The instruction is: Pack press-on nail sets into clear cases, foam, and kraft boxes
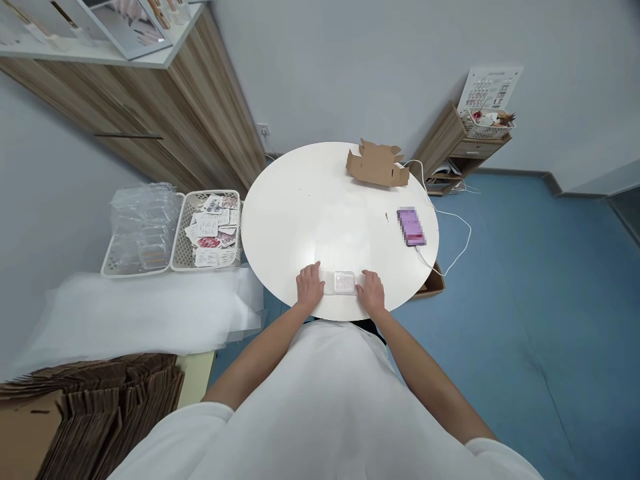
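Observation:
On the near part of the white round table (280, 220) lies a thin, translucent wrapping sheet (343, 250). A small clear plastic box (345, 282) rests on its near end, between my hands. My left hand (310, 288) lies at the sheet's left edge, fingers pointing away and thumb apart toward the box. Opposite it, my right hand (371, 292) rests at the right edge, its thumb close to the box's side and its fingers stretched forward. Both palms face down, so the undersides of the fingers are hidden.
An unfolded brown carton (379, 165) and a phone (411, 227) on a white cable lie farther back. Left of the table stand baskets of cards (207, 230) and clear plastic packs (145, 227), white sheets (150, 313) and stacked cardboard (95, 413). An open box (431, 283) sits below right.

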The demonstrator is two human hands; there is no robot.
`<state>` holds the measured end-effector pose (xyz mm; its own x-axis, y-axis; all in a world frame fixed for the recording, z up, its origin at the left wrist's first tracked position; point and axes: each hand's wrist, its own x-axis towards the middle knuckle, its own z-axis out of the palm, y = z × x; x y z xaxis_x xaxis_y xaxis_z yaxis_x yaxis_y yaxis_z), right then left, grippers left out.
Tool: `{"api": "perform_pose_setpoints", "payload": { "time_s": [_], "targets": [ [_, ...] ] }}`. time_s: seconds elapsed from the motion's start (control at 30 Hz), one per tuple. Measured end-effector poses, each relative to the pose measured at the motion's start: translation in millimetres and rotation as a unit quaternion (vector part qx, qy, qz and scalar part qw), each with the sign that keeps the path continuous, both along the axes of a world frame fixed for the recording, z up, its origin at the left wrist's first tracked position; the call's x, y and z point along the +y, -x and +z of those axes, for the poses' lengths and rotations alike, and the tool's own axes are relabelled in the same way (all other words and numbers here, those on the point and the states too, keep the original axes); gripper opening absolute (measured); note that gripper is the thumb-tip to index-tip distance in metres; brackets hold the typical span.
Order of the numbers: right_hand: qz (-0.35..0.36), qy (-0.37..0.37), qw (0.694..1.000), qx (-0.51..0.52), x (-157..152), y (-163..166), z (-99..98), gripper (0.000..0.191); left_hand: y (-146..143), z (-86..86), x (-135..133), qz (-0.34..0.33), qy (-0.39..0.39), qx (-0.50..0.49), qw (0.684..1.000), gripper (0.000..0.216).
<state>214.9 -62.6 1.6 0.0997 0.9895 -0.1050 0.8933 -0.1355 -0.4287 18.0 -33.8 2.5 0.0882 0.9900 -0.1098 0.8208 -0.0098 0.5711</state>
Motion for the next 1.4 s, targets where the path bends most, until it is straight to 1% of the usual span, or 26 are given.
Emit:
{"api": "perform_pose_setpoints", "payload": {
  "time_s": [0.07, 0.13, 0.17, 0.23, 0.37, 0.5, 0.6, 0.7, 0.8, 0.9, 0.97, 1.03, 1.1, 1.17, 1.23, 1.3, 1.4],
  "targets": [
    [0.081, -0.035, 0.996, -0.008, -1, 4, 1.9, 0.031, -4, 3.0, -2, -0.071, -0.031, -0.021, 0.997, 0.041],
    [0.172, -0.029, 0.985, 0.006, 0, 6, 5.1, 0.032, -6, 7.1, -2, -0.163, -0.023, -0.05, 0.985, 0.038],
    [0.202, -0.019, 0.979, 0.012, 0, 6, 6.6, 0.032, -6, 9.4, -2, -0.198, -0.013, -0.057, 0.978, 0.037],
    [0.234, -0.003, 0.972, 0.015, 1, 4, 9.1, 0.031, -7, 14.1, -2, -0.238, 0.006, -0.05, 0.97, 0.036],
    [0.27, 0.027, 0.963, 0.003, 7, 2, 11.0, 0.04, -9, 19.9, 0, -0.274, 0.027, -0.022, 0.961, 0.047],
    [0.261, 0.032, 0.964, -0.023, 13, 7, 17.4, 0.036, -12, 21.7, 2, -0.275, 0.018, -0.007, 0.961, 0.039],
    [0.263, 0.058, 0.963, -0.005, 6, 10, 27.2, 0.033, -9, 24.5, -2, -0.282, 0.023, -0.014, 0.959, 0.036],
    [0.268, 0.101, 0.957, 0.038, -9, 8, 35.1, 0.028, -3, 27.6, -10, -0.296, 0.066, -0.032, 0.953, 0.032],
    [0.251, 0.101, 0.96, 0.077, -18, 4, 38.0, 0.025, 0, 29.7, -12, -0.288, 0.087, -0.051, 0.952, 0.029],
    [0.207, 0.096, 0.968, 0.108, -9, -1, 37.9, 0.026, -1, 31.1, -1, -0.25, 0.107, -0.046, 0.961, 0.028],
    [0.179, 0.113, 0.968, 0.135, 2, -4, 37.4, 0.029, 0, 31.2, 12, -0.227, 0.163, -0.042, 0.959, 0.031],
    [0.164, 0.137, 0.964, 0.159, 14, -7, 36.4, 0.032, 3, 30.0, 24, -0.221, 0.239, -0.061, 0.943, 0.029],
    [0.153, 0.165, 0.957, 0.181, 24, -8, 34.2, 0.033, 6, 26.9, 33, -0.219, 0.286, -0.087, 0.929, 0.025],
    [0.128, 0.184, 0.954, 0.196, 31, -8, 30.5, 0.031, 10, 22.4, 38, -0.196, 0.285, -0.095, 0.934, 0.024],
    [0.09, 0.185, 0.959, 0.195, 34, -8, 25.4, 0.029, 13, 17.2, 40, -0.156, 0.261, -0.079, 0.949, 0.025],
    [0.053, 0.173, 0.968, 0.173, 33, -10, 19.6, 0.026, 17, 12.5, 40, -0.106, 0.242, -0.054, 0.963, 0.026],
    [0.007, 0.142, 0.984, 0.107, 24, -17, 12.7, 0.026, 23, 9.5, 37, -0.044, 0.225, -0.011, 0.973, 0.026]
  ]
}}
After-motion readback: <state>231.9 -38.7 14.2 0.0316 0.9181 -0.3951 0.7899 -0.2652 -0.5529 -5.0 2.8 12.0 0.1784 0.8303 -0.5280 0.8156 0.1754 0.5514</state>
